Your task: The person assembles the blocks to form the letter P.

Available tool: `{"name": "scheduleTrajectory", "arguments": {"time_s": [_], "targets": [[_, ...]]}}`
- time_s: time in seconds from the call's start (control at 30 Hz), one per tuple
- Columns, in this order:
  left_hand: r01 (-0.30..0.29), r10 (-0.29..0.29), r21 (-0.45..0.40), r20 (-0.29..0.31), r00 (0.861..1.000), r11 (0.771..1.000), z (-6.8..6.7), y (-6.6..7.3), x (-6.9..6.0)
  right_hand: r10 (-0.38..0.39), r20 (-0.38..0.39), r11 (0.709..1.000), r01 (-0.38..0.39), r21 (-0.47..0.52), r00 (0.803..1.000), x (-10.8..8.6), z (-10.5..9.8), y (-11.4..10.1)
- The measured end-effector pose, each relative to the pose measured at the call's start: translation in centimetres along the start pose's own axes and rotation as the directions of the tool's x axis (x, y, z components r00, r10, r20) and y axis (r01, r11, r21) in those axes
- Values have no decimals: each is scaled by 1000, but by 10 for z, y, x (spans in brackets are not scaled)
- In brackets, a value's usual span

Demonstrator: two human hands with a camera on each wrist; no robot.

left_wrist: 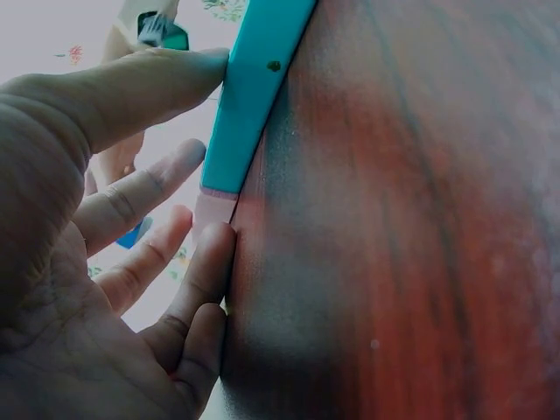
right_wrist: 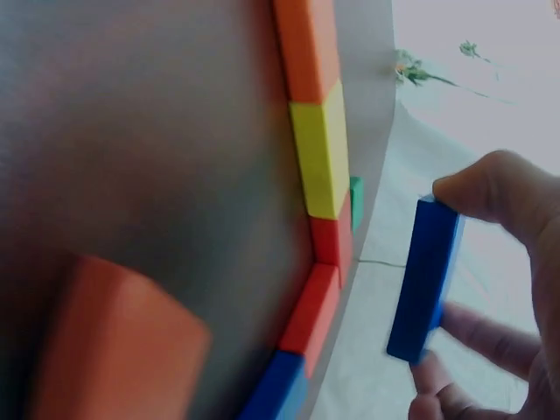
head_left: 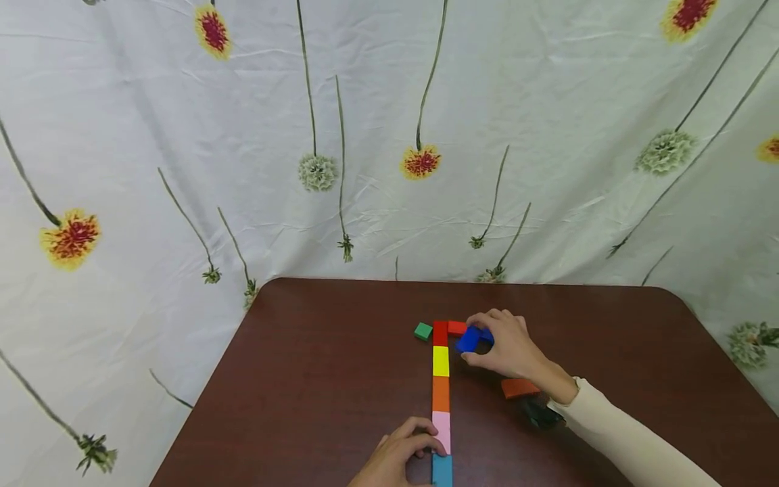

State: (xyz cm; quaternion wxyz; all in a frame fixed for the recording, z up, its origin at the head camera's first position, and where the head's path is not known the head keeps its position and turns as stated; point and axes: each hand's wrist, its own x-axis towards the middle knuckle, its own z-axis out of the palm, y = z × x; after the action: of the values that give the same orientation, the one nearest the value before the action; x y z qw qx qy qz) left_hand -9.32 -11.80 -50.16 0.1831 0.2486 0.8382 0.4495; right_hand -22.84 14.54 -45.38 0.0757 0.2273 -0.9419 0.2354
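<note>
A row of wooden blocks runs away from me: light blue (head_left: pixel 442 470), pink (head_left: pixel 441 431), orange (head_left: pixel 441 393), yellow (head_left: pixel 441 361) and red (head_left: pixel 440 333). At the far end it turns right with another red block (head_left: pixel 456 328) and a blue block (right_wrist: pixel 278 385). My left hand (head_left: pixel 398 454) lies on the row's left side, its fingertips touching the pink and light blue blocks (left_wrist: pixel 258 96). Above the table, my right hand (head_left: pixel 508 341) pinches a second blue block (right_wrist: pixel 424 278) between thumb and fingers.
A small green block (head_left: pixel 422 331) lies left of the far corner. Under my right forearm are a loose orange-red block (head_left: pixel 519 387) and a dark object (head_left: pixel 541 414), perhaps on the wrist. A flowered cloth (head_left: pixel 377 122) hangs behind the brown table (head_left: pixel 328 365).
</note>
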Motion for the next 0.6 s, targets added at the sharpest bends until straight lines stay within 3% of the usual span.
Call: {"name": "scheduleTrajectory", "arguments": {"time_s": [0.23,0.6], "targets": [[-14,14,6,-10,1000,1000,1,0,-1,91,57,994,-87,-66,994,-26,1,-2],[-47,49,52,-24,999,998,2,1,-1,129,139,976,-101,-194,982,-42,8,-12]]}}
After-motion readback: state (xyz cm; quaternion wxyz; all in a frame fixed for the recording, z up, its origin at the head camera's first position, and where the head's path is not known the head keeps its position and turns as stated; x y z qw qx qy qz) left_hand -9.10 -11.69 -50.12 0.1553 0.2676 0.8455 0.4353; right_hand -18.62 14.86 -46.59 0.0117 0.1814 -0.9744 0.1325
